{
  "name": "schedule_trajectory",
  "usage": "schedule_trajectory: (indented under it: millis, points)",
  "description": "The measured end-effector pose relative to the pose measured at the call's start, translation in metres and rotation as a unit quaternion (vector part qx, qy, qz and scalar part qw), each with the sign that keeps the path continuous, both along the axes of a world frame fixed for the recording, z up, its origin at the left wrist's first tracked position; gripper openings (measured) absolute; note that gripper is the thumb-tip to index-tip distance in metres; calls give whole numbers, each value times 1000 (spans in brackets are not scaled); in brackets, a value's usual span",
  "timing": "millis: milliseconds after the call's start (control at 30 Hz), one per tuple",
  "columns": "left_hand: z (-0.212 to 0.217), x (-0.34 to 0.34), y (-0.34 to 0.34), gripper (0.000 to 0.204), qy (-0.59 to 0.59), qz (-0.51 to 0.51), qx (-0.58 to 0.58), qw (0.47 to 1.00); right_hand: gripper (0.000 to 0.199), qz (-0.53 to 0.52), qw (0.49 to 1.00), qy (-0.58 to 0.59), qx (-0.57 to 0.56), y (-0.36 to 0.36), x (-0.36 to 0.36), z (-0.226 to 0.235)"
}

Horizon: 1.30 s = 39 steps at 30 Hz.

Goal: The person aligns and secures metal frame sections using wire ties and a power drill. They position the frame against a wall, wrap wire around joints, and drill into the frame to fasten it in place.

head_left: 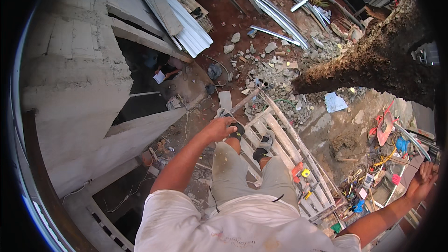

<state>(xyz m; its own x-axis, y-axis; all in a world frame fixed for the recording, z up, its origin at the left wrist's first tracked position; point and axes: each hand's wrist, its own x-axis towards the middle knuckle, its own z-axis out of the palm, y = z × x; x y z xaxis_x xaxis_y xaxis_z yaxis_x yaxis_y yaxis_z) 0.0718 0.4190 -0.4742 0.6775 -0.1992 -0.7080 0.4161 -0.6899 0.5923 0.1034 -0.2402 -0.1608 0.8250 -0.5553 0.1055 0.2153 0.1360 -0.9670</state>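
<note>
Nearest us is our pale shirt (233, 226), above the slatted wooden platform (276, 127) bearing our shoes (265, 143). Our left hand (218, 129) hangs near one knee (226, 153), grip loosely parted with nothing visible in it, perhaps for balance. Our right hand (421, 181) curls beside scattered tools (368, 180); we cannot tell whether its grip holds anything. The yellow tape measure (305, 172) lies on the platform, probably for easy reach.

The person stands on a slatted wooden platform (281, 133), the left hand (219, 129) loosely bent near the left shoe (237, 131), the right hand (422, 180) out to the side with curled fingers, its grip unclear. A yellow tape measure (305, 172) shows beside the right leg. Beyond are rubble (270, 77), a thick trunk (359, 65), corrugated sheets (191, 32) and another person (175, 65) holding white paper (159, 77).
</note>
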Motion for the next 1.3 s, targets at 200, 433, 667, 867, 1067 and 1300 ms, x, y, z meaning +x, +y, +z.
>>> schedule_trajectory:
  millis: [200, 433, 667, 867, 1067, 1300]
  points:
    - [105, 50, 76, 46, -335, 68, 95, 935, 28, -24, 979, 200, -39, 82, 67, -161]
    - [323, 118, 184, 46, -659, 119, 300, 679, 16, 35, 914, 243, -322, 153, 96, -303]
    - [472, 233, 278, 50, -740, 66, 511, 432, 18, 209, 895, 266, -291, 275, 122, -266]
    - [523, 311, 324, 64, -694, 115, 572, 423, 17, 297, 872, 257, -292, 354, 144, -222]
    - [516, 316, 307, 69, -669, 127, 590, 433, 18, 265, 886, 219, -312, 414, 164, -167]
    - [522, 313, 311, 68, -672, 110, 568, 462, 18, 210, 958, 186, -66, 452, 201, -132]
